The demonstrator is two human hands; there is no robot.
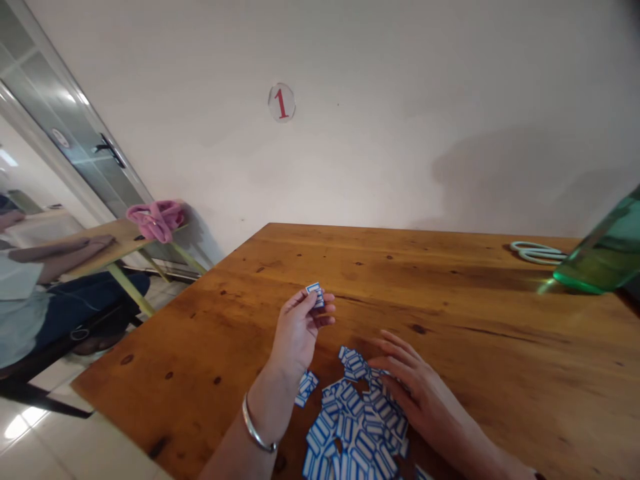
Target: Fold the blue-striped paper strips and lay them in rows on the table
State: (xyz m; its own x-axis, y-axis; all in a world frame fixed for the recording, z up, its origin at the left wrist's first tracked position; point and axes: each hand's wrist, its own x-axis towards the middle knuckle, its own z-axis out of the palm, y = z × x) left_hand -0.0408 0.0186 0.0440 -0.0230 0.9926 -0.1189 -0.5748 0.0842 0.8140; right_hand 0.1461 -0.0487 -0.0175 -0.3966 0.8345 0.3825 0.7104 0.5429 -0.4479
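My left hand is raised over the table, pinching a few small white cards with blue borders between thumb and fingers. Below it, a loose pile of the same blue-and-white cards spreads over the wood. A smaller cluster of cards lies beside my left wrist, partly covered by it. My right hand reaches over the right side of the pile, fingers apart and slightly bent. Its fingertips are at the cards' upper edge; whether they touch is hard to tell. No card shows in its grasp.
The wooden table meets a pale wall. At its right stand a green bottle and a coiled white cable. To the left, another person's forearms rest on a second table with a pink fluffy item.
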